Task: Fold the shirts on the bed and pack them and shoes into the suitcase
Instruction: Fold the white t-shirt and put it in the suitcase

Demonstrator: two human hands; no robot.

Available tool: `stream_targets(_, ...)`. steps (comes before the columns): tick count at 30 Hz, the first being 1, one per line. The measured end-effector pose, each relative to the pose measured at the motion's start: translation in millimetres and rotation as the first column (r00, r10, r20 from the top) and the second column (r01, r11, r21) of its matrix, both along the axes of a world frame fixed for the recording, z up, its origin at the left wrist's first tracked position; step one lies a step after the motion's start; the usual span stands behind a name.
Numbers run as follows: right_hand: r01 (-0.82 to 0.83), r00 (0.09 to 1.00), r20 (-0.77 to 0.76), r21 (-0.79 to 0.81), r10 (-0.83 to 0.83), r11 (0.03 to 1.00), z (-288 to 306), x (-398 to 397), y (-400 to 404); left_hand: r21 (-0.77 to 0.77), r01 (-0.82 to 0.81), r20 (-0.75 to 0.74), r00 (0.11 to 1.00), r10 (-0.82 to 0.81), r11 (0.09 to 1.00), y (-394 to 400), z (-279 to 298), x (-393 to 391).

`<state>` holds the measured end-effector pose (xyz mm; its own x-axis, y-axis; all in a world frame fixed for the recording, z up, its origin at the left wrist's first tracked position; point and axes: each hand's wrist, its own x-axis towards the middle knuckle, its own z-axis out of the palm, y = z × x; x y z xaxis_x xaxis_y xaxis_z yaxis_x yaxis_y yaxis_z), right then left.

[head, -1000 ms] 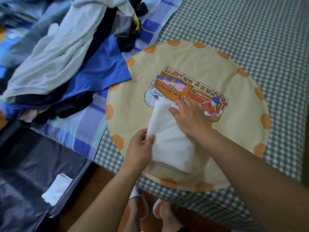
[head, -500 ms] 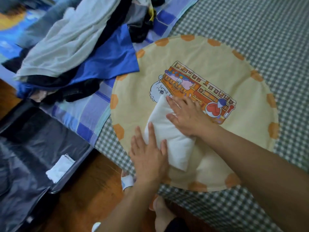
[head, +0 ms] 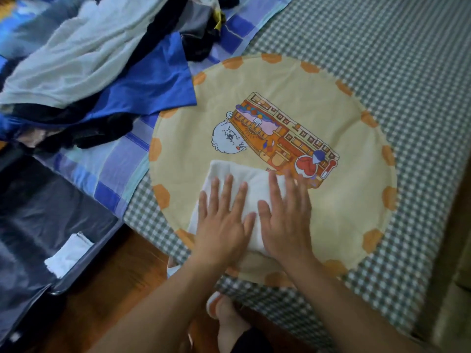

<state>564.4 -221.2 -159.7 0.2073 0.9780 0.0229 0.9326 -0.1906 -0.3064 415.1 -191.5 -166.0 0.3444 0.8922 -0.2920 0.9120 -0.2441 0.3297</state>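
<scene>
Left hand point(head: 224, 225) and right hand point(head: 285, 220) lay flat, fingers straight, side by side on the folded white shirt point(head: 237, 174). Shirt sat under both palms on the round yellow cushion point(head: 344, 200); open suitcase point(head: 38, 225) was down-left of the left hand.

The floor point(head: 122, 271) is brown wood. The bed point(head: 382, 72) has a green and white checked sheet. Soft light falls on it.

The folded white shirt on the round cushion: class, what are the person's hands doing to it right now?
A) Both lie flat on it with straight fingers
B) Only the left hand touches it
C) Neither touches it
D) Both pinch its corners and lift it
A: the left hand and right hand both press flat, fingers straight, on the folded white shirt, which lies on the round cushion.
</scene>
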Motion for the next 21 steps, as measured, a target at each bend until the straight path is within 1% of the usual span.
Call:
stream_targets(1,-0.073,0.997,0.031,-0.117,0.077,0.99,-12.0,0.8,-2.1,-0.078,-0.045,-0.047,0.998,0.042,0.996,-5.9,-6.6,-2.3)
stream_targets(2,-0.094,0.993,0.054,-0.209,0.107,0.974,-22.3,3.3,-4.4,-0.143,-0.115,-0.078,0.991,0.105,0.983,-10.7,-9.1,-1.7)
stream_targets(3,-0.055,0.995,0.069,-0.255,0.075,0.965,-30.7,7.5,-5.4,-0.188,-0.17,-0.085,0.984,0.156,0.967,-12.7,-9.0,1.9)
stream_targets(4,0.032,0.997,0.078,-0.264,-0.011,0.964,-33.2,10.4,-5.6,-0.226,-0.209,-0.084,0.977,0.195,0.951,-11.0,-3.9,7.3)
stream_targets(5,0.148,0.989,0.065,-0.242,-0.136,0.959,-33.1,10.2,-8.1,-0.249,-0.236,-0.078,0.972,0.223,0.939,-7.0,4.8,11.9)
stream_targets(6,0.266,0.963,0.016,-0.23,-0.27,0.936,-28.3,7.8,-10.6,-0.242,-0.252,-0.069,0.968,0.242,0.937,-0.9,12.7,13.0)
stream_targets(7,0.349,0.925,-0.068,-0.245,-0.375,0.905,-22.2,3.5,-12.7,-0.196,-0.278,-0.048,0.96,0.274,0.94,6.9,19.6,10.2)
stream_targets(9,0.392,0.839,-0.272,-0.3,-0.472,0.87,-13.6,-8.9,-16.7,-0.121,-0.31,0.013,0.949,0.314,0.943,25.1,26.7,-3.4)
stream_targets(10,0.415,0.785,-0.353,-0.31,-0.509,0.855,-6.9,-14.5,-15.0,-0.135,-0.321,0.036,0.944,0.328,0.938,32.3,25.8,-10.3)
stream_targets(11,0.463,0.718,-0.404,-0.331,-0.567,0.822,-3.8,-17.3,-10.9,-0.189,-0.34,0.05,0.934,0.355,0.921,38.5,23.0,-16.3)
stream_targets(12,0.521,0.631,-0.439,-0.371,-0.639,0.769,-4.4,-16.6,-4.5,-0.263,-0.388,0.055,0.908,0.415,0.883,44.6,20.8,-21.0)
stream_targets(13,0.577,0.511,-0.454,-0.448,-0.73,0.683,-0.2,-16.0,4.2,-0.356,-0.445,0.058,0.867,0.494,0.822,51.4,18.1,-24.6)
stream_targets(14,0.614,0.36,-0.477,-0.526,-0.802,0.589,3.6,-13.7,9.5,-0.459,-0.477,0.065,0.823,0.564,0.749,56.5,16.5,-28.4)
stream_targets(15,0.594,0.186,-0.516,-0.619,-0.836,0.514,11.0,-11.3,11.3,-0.564,-0.46,0.087,0.793,0.603,0.686,58.5,19.7,-33.2)
stream_targets(16,0.537,0.029,-0.549,-0.697,-0.836,0.476,20.6,-9.9,10.9,-0.646,-0.41,0.123,0.777,0.618,0.644,56.7,22.5,-41.8)
stream_targets(17,0.461,-0.085,-0.562,-0.754,-0.823,0.468,33.1,-12.4,7.4,-0.691,-0.364,0.156,0.768,0.621,0.624,51.2,28.2,-53.8)
stream_targets(18,0.378,-0.131,-0.58,-0.779,-0.804,0.5,45.1,-20.1,2.7,-0.712,-0.334,0.189,0.756,0.626,0.618,41.3,33.6,-71.9)
stream_targets(19,0.306,-0.114,-0.604,-0.777,-0.789,0.551,59.8,-33.9,-1.2,-0.73,-0.317,0.219,0.73,0.648,0.605,28.8,40.3,-93.2)
stream_targets(20,0.269,-0.054,-0.639,-0.75,-0.768,0.605,70.0,-51.7,-5.3,-0.752,-0.308,0.256,0.677,0.69,0.582,14.5,42.3,-119.1)
stream_targets(21,0.232,0.049,-0.677,-0.708,-0.735,0.667,80.2,-76.5,-4.3,-0.783,-0.318,0.275,0.594,0.756,0.534,1.1,44.8,-148.8)
